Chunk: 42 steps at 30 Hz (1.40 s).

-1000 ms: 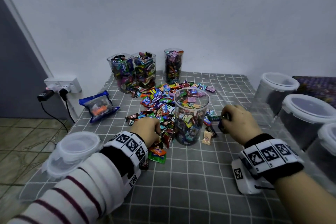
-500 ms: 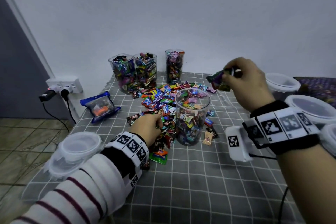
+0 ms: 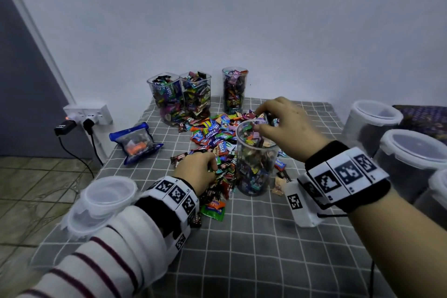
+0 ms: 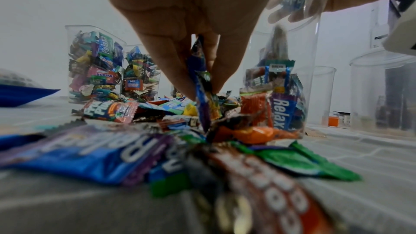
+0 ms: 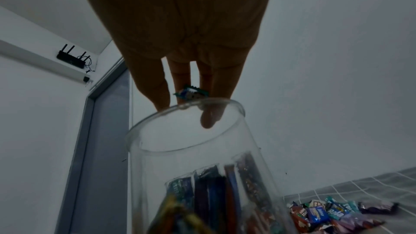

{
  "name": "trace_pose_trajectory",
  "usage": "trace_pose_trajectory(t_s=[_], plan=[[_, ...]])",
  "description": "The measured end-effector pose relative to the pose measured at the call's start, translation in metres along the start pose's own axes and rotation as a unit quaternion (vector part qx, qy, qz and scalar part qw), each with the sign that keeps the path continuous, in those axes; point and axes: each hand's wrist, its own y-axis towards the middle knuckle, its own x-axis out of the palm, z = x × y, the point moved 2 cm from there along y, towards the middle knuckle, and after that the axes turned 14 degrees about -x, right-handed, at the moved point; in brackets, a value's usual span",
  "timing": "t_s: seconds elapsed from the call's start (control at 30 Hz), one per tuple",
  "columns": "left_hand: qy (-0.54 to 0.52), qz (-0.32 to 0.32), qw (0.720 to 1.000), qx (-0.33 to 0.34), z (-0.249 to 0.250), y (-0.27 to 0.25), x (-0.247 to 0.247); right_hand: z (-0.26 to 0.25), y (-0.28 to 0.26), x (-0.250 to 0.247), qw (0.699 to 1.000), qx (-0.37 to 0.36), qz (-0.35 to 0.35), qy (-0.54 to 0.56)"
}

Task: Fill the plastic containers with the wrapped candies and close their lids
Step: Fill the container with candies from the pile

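Observation:
A clear plastic container (image 3: pixel 256 164), partly filled with wrapped candies, stands on the grey checked cloth (image 3: pixel 266 249). Left of it and behind it lies a pile of loose candies (image 3: pixel 212 135). My left hand (image 3: pixel 212 167) is down in the pile; in the left wrist view its fingers (image 4: pixel 175 70) pinch a blue wrapped candy (image 4: pixel 200 84). My right hand (image 3: pixel 262 120) hovers over the container's open mouth with fingers pointing down into it. The right wrist view shows a small candy (image 5: pixel 191 93) held between them just above the rim (image 5: pixel 186 108).
Three filled, lidless containers (image 3: pixel 197 94) stand at the back by the wall. Loose lids (image 3: pixel 104 198) are stacked at the near left edge. Lidded empty containers (image 3: pixel 411 152) line the right side. A blue bag (image 3: pixel 135 143) lies at the left, near a wall socket (image 3: pixel 89 113).
My right hand lifted candy from the cloth beside the container, rose high, then came down over the container's mouth. My left hand stayed in the pile.

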Motion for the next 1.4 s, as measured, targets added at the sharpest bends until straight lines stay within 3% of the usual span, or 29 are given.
trace_pose_trajectory(t_s=[0.17, 0.3, 0.43, 0.57, 0.7, 1.0, 1.13, 1.4], plan=[[0.006, 0.002, 1.0, 0.001, 0.002, -0.001, -0.001, 0.001, -0.006, 0.002, 0.999, -0.02, -0.021, 0.015], [-0.02, 0.001, 1.0, 0.004, 0.001, -0.001, -0.001, 0.003, -0.014, 0.0, 0.998, -0.005, 0.039, 0.052], [-0.105, 0.023, 0.994, -0.005, -0.005, 0.001, -0.009, 0.015, -0.027, 0.008, 0.989, 0.07, 0.035, 0.129], [-0.21, 0.065, 0.976, -0.003, -0.01, 0.005, -0.025, 0.026, -0.039, 0.029, 0.944, 0.14, 0.006, 0.299], [-0.285, 0.087, 0.954, 0.038, 0.005, 0.004, -0.05, 0.031, -0.043, 0.049, 0.915, 0.149, 0.033, 0.375], [-0.38, 0.112, 0.905, 0.154, 0.069, 0.013, -0.094, 0.036, -0.046, 0.055, 0.918, 0.138, 0.059, 0.368], [-0.358, 0.062, 0.913, 0.187, 0.094, 0.011, -0.079, 0.035, -0.049, 0.055, 0.92, 0.142, 0.067, 0.359], [-0.207, 0.015, 0.96, 0.19, 0.094, 0.005, -0.045, 0.036, -0.05, 0.054, 0.922, 0.132, 0.083, 0.355]])
